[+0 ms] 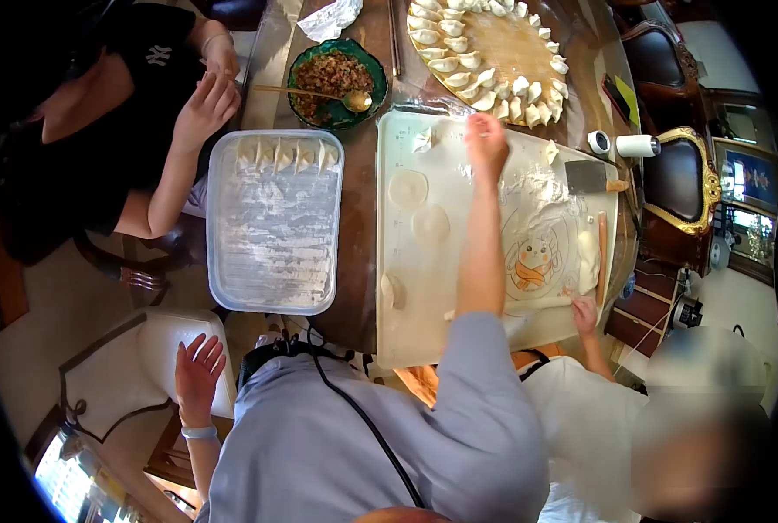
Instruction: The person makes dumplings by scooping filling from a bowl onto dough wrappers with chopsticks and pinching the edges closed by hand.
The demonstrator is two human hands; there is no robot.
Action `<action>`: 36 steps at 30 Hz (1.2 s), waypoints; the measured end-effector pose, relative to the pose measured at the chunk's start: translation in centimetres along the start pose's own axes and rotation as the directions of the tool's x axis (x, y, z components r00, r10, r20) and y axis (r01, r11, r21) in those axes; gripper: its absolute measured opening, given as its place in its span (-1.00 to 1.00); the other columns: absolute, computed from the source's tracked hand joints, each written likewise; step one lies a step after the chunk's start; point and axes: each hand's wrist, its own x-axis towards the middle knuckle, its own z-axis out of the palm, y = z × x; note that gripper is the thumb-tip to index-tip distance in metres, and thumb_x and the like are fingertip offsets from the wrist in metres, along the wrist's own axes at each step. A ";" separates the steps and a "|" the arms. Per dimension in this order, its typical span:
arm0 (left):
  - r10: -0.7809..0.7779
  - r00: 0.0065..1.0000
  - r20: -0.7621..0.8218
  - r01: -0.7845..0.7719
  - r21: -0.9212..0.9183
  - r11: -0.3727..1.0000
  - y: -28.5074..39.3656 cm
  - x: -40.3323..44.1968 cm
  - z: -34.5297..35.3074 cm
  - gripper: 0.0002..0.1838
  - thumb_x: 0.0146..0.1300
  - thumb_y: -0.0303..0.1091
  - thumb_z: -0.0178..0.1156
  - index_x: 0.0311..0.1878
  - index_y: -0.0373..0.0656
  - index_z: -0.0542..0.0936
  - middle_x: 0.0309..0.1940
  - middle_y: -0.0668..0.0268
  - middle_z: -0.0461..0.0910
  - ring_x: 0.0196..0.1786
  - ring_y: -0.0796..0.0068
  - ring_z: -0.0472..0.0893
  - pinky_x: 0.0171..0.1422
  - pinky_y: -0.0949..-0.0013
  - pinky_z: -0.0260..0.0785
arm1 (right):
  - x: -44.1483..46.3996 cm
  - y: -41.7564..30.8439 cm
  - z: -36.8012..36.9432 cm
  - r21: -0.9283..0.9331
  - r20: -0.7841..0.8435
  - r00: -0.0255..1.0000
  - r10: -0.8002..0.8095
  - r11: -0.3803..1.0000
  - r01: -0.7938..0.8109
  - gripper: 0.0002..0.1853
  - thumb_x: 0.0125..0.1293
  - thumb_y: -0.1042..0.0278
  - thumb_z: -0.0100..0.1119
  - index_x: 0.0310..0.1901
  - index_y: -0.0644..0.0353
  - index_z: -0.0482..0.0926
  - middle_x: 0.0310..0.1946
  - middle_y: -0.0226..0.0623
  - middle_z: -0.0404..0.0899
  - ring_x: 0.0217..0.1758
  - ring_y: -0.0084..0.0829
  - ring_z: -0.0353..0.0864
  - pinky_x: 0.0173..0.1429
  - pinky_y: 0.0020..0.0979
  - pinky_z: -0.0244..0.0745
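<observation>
My right hand (487,146) is stretched over the far edge of the pale dough mat (458,336), close to the round board of dumplings (511,57). Its fingers look curled but are smeared by motion, so I cannot make out whether anything is in them. Just left of it sits a single dumpling (422,140) on the mat. Round dough wrappers (408,188) lie nearer to me on the mat's left side. My left hand (199,375), with a band on the wrist, is held low at the left beside a white chair, fingers spread and holding nothing.
A floured plastic tray (275,306) holds several dumplings along its far side. Behind it stands a green bowl (295,63) of filling with a spoon (357,101). A scraper (587,177) and rolling pin (603,253) lie right. People are at left and right.
</observation>
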 end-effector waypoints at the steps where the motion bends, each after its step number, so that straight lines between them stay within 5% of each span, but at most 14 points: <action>1: 0.005 1.000 0.005 -0.005 -0.005 1.000 0.1 -0.1 -0.1 -0.49 0.35 0.03 -0.14 0.13 -0.21 0.36 0.03 0.11 0.48 0.06 0.29 0.49 0.15 0.22 0.36 | -1.4 -0.5 0.6 -0.156 0.081 0.997 0.018 0.988 -0.005 -0.62 0.09 -0.03 0.20 -0.25 0.13 0.56 -0.42 -0.27 0.62 -0.31 -0.29 0.61 -0.18 -0.32 0.45; 5: 0.027 0.999 0.025 -0.026 -0.024 0.999 0.2 -0.5 -0.3 -0.49 0.35 0.03 -0.13 0.11 -0.22 0.37 0.01 0.10 0.49 0.05 0.29 0.51 0.12 0.23 0.39 | -5.4 -2.6 3.9 -0.381 0.100 0.995 -0.014 0.923 0.051 -0.54 0.08 -0.09 0.18 -0.18 0.17 0.52 -0.30 -0.13 0.55 -0.16 -0.15 0.53 -0.10 -0.21 0.40; 11: 0.004 1.000 0.009 -0.004 -0.043 0.999 -0.1 -0.6 -2.1 -0.48 0.34 0.03 -0.12 0.11 -0.23 0.37 0.01 0.10 0.49 0.06 0.27 0.50 0.14 0.22 0.37 | -5.8 -0.4 6.1 -0.278 0.005 0.994 -0.106 0.955 0.103 -0.59 0.02 0.09 0.24 -0.16 0.19 0.54 -0.31 -0.15 0.59 -0.26 -0.17 0.54 -0.09 -0.22 0.40; 13: 0.003 1.000 0.002 -0.003 -0.052 0.999 -0.1 -0.5 -2.4 -0.48 0.34 0.03 -0.12 0.11 -0.23 0.37 0.01 0.10 0.49 0.07 0.27 0.50 0.15 0.22 0.36 | -5.2 1.0 5.3 0.129 0.049 0.985 0.165 0.977 -0.170 -0.63 0.05 0.21 0.24 -0.13 0.21 0.53 -0.32 -0.22 0.57 -0.41 -0.32 0.53 -0.27 -0.37 0.47; 15: 0.003 1.000 0.000 -0.003 -0.063 0.998 0.0 -0.3 -3.1 -0.48 0.35 0.03 -0.13 0.11 -0.23 0.37 0.01 0.10 0.50 0.07 0.28 0.50 0.16 0.22 0.35 | -5.6 1.0 2.7 0.583 0.194 0.894 0.405 0.685 -0.436 -0.67 0.07 0.25 0.23 -0.14 0.21 0.54 -0.34 -0.27 0.56 -0.45 -0.41 0.53 -0.35 -0.48 0.47; 18: -0.004 1.000 0.018 0.005 -0.073 0.997 0.0 0.1 -3.4 -0.48 0.35 0.04 -0.12 0.11 -0.22 0.37 0.00 0.11 0.50 0.06 0.29 0.50 0.16 0.23 0.36 | -5.8 3.3 -2.0 0.171 -0.107 0.960 0.258 0.956 -0.238 -0.72 0.09 0.26 0.22 -0.17 0.18 0.56 -0.30 -0.33 0.54 -0.43 -0.46 0.53 -0.37 -0.56 0.47; 20: -0.011 0.999 0.030 0.013 -0.065 0.998 -0.1 0.5 -3.2 -0.48 0.34 0.04 -0.12 0.11 -0.22 0.37 -0.01 0.12 0.50 0.05 0.30 0.50 0.15 0.23 0.36 | -5.7 4.7 -2.9 -0.117 -0.125 0.989 0.075 0.989 -0.089 -0.71 0.09 0.25 0.22 -0.16 0.18 0.57 -0.28 -0.31 0.54 -0.43 -0.44 0.53 -0.34 -0.50 0.48; 23: -0.030 0.999 0.037 0.032 -0.056 0.998 -0.3 1.1 -2.7 -0.49 0.34 0.03 -0.10 0.12 -0.22 0.37 -0.01 0.13 0.51 0.04 0.31 0.51 0.15 0.24 0.36 | -6.1 3.3 -2.9 -0.445 0.038 0.998 -0.052 0.893 0.063 -0.70 0.07 0.24 0.17 -0.15 0.13 0.57 -0.20 -0.19 0.52 -0.17 -0.27 0.51 -0.07 -0.31 0.41; 27: -0.050 0.998 0.047 0.053 -0.081 0.995 -0.3 1.5 -2.6 -0.49 0.34 0.03 -0.10 0.13 -0.21 0.37 0.02 0.14 0.49 0.07 0.31 0.48 0.17 0.24 0.33 | -4.7 4.9 -2.5 -0.232 0.014 0.999 -0.049 0.971 0.051 -0.71 0.09 0.27 0.19 -0.14 0.16 0.57 -0.32 -0.21 0.55 -0.31 -0.32 0.55 -0.19 -0.36 0.46; 30: -0.052 0.998 0.020 0.053 -0.081 0.995 -0.5 1.5 -3.0 -0.48 0.34 0.05 -0.12 0.14 -0.20 0.36 0.04 0.15 0.47 0.10 0.31 0.46 0.19 0.23 0.30 | -1.5 4.4 -3.4 0.395 0.043 0.964 0.264 0.881 -0.259 -0.72 0.11 0.32 0.22 -0.13 0.22 0.56 -0.36 -0.28 0.55 -0.46 -0.47 0.54 -0.40 -0.48 0.48; 31: -0.052 0.999 0.003 0.052 -0.076 0.996 -0.5 1.4 -3.0 -0.47 0.34 0.05 -0.12 0.14 -0.19 0.36 0.05 0.15 0.46 0.11 0.31 0.45 0.20 0.23 0.29 | 0.8 4.9 -3.8 0.367 0.004 0.972 0.233 0.904 -0.218 -0.72 0.13 0.37 0.23 -0.12 0.26 0.55 -0.33 -0.31 0.53 -0.53 -0.57 0.52 -0.54 -0.58 0.43; 36: -0.055 0.998 -0.045 0.051 -0.070 0.996 -1.1 1.3 -3.0 -0.47 0.33 0.06 -0.11 0.15 -0.19 0.35 0.04 0.15 0.46 0.12 0.31 0.43 0.23 0.23 0.26 | 11.8 2.2 -5.0 0.058 -0.081 0.997 0.016 0.998 -0.011 -0.71 0.08 0.31 0.25 -0.17 0.25 0.57 -0.42 -0.31 0.59 -0.56 -0.57 0.54 -0.50 -0.52 0.41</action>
